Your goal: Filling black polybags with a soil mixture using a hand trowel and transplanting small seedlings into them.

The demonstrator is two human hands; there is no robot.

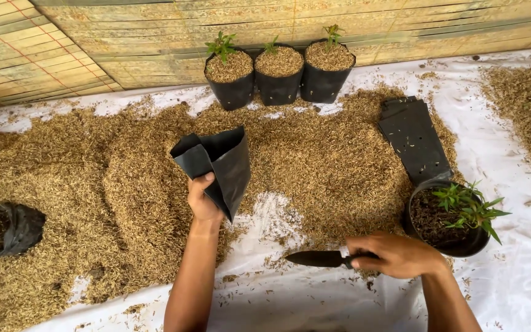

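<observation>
My left hand (201, 200) holds an empty black plastic grow bag (219, 161) open and upright above a wide heap of rice husks (327, 160). Low at the right, my right hand (394, 254) grips the handle of a small dark trowel (316, 259), whose blade points left over the white sheet (290, 301). Just right of that hand stands a black bag of dark soil with green seedlings (459, 212).
Three husk-filled black bags with small seedlings (278, 72) stand in a row at the back against a woven bamboo wall (155, 37). A flat stack of empty black bags (414, 138) lies right of the heap. Another black bag with a plant (4, 229) sits at the left edge.
</observation>
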